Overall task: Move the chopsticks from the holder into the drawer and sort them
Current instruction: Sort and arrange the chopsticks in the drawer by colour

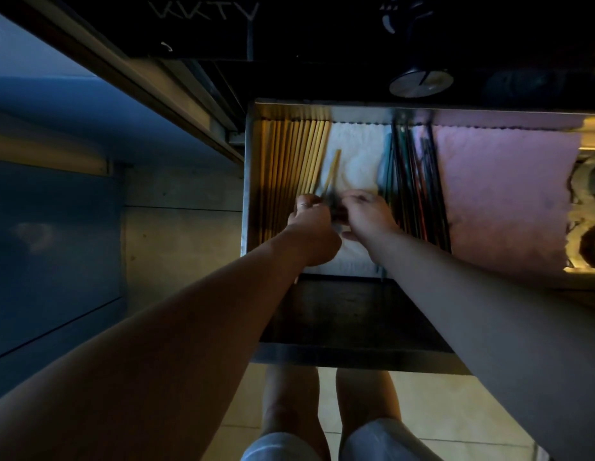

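Note:
The metal drawer (250, 181) stands pulled out below the dark counter. Several yellow wooden chopsticks (289, 168) lie in a neat row along its left wall. Several dark chopsticks (415, 181) lie side by side right of a white towel (356, 154). My left hand (311, 216) and my right hand (367, 212) meet over the white towel. Between them they grip a yellow chopstick pair (332, 168) that points away from me, blurred by motion. Which fingers pinch it is hidden. The holder is out of view.
A pink towel (502, 194) covers the right part of the drawer. A round metal lid or knob (420, 83) sits on the dark counter behind. Blue cabinet fronts (57, 227) fill the left. My legs stand on the tiled floor (455, 410) below.

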Demonstrator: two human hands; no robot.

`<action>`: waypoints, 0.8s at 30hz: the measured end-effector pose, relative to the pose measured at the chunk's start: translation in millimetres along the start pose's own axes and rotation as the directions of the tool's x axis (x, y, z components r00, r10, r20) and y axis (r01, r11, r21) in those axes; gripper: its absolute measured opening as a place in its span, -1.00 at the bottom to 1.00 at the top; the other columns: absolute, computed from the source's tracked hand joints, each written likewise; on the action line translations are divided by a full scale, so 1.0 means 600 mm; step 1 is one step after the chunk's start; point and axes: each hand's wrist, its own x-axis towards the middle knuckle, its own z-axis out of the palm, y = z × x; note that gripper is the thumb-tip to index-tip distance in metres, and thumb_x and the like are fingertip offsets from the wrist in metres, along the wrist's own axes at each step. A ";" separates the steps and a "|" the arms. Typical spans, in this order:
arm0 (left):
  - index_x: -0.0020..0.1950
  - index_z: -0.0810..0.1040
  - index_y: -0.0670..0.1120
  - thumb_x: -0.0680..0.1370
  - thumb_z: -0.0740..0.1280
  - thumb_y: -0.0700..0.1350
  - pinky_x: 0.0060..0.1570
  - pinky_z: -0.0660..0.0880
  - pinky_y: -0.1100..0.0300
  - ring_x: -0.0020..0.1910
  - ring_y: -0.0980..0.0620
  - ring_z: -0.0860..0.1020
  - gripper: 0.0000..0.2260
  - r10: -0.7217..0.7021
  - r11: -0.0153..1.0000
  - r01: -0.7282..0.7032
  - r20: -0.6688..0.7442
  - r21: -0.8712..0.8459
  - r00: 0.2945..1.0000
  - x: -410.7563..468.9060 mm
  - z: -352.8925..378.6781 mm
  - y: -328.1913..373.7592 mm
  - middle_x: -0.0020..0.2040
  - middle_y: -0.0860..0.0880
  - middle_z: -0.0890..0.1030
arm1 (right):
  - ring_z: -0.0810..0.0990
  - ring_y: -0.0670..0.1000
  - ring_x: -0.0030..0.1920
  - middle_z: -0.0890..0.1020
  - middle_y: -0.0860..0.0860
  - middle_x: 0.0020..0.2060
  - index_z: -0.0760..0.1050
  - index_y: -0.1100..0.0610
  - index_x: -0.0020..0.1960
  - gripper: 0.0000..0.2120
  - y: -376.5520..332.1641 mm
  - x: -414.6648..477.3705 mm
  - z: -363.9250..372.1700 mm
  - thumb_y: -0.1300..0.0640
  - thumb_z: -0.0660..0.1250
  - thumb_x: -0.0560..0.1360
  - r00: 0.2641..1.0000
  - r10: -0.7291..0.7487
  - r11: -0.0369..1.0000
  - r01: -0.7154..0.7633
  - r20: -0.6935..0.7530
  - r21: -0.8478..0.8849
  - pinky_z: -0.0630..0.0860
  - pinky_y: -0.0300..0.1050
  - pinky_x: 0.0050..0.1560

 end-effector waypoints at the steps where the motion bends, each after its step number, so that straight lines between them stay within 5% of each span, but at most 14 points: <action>1: 0.53 0.22 -0.07 0.58 0.24 -0.18 0.44 0.20 0.08 0.45 -0.09 0.21 -0.48 0.007 1.000 -0.007 0.011 0.005 1.000 0.002 0.000 0.000 0.53 -0.13 0.13 | 0.56 0.11 0.10 0.57 0.02 0.05 0.58 0.04 0.15 -0.76 0.000 0.000 -0.001 0.12 0.19 0.57 1.000 0.005 1.000 -0.005 0.009 0.006 0.55 0.14 0.16; 7: 0.56 0.10 -0.04 0.55 0.31 -0.27 0.24 0.24 0.25 0.35 -0.09 0.35 -0.35 0.051 0.998 -0.051 -0.002 -0.044 0.999 0.001 -0.004 -0.006 0.54 -0.12 -0.05 | 0.57 0.08 0.08 0.58 0.05 0.08 0.55 0.06 0.19 -0.75 0.001 -0.002 0.003 0.14 0.18 0.59 0.999 0.004 0.999 -0.006 0.042 0.039 0.56 0.13 0.15; 9: 0.55 0.13 0.00 0.53 0.33 -0.26 0.37 0.30 0.09 0.35 -0.13 0.34 -0.34 0.058 0.998 -0.058 -0.017 0.015 0.998 0.002 -0.002 -0.011 0.54 -0.10 -0.04 | 0.57 0.07 0.09 0.58 0.03 0.09 0.55 0.02 0.18 -0.76 -0.001 -0.004 0.002 0.13 0.18 0.59 0.999 0.018 0.999 -0.020 0.039 0.049 0.55 0.11 0.16; 13: 0.49 0.22 0.04 0.51 0.32 -0.21 0.30 0.36 -0.12 0.38 -0.21 0.24 -0.41 0.083 0.966 -0.030 -0.197 0.258 0.977 0.000 -0.008 -0.023 0.51 -0.09 0.08 | 0.64 0.06 -0.02 0.63 0.08 0.01 0.55 -0.02 0.05 -0.78 -0.003 -0.001 -0.003 0.19 0.16 0.59 0.998 0.028 0.993 -0.036 0.064 0.116 0.61 0.04 0.02; 17: 0.59 -0.21 0.02 0.56 0.26 -0.18 0.44 0.11 -0.17 0.55 -0.20 -0.15 -0.22 -0.012 0.957 0.050 -0.132 0.287 0.991 0.006 -0.013 -0.040 0.57 -0.04 -0.35 | 0.63 0.11 0.08 0.63 0.03 0.03 0.50 0.01 0.30 -0.68 -0.015 0.002 0.002 0.14 0.18 0.58 0.997 -0.040 0.997 0.036 0.061 0.068 0.58 0.14 0.12; 20: 0.56 -0.33 -0.04 0.56 0.31 -0.06 0.45 0.10 -0.17 0.56 -0.19 -0.11 -0.13 -0.131 0.956 0.142 -0.063 0.255 0.989 0.012 -0.016 -0.050 0.55 -0.04 -0.37 | 0.60 0.12 0.10 0.61 0.07 0.12 0.53 0.03 0.20 -0.75 -0.032 0.000 0.018 0.12 0.19 0.57 0.992 -0.117 0.993 0.118 0.038 -0.009 0.54 0.19 0.16; 24: 0.54 -0.35 -0.09 0.59 0.29 0.00 0.46 0.09 -0.13 0.56 -0.17 -0.10 -0.14 -0.175 0.960 0.191 -0.092 0.205 0.980 0.015 -0.009 -0.049 0.57 -0.08 -0.32 | 0.58 -0.01 0.12 0.51 -0.03 0.33 0.43 -0.02 0.37 -0.63 -0.048 0.002 0.038 0.13 0.19 0.57 0.983 -0.166 0.984 0.170 0.077 -0.055 0.55 -0.16 -0.06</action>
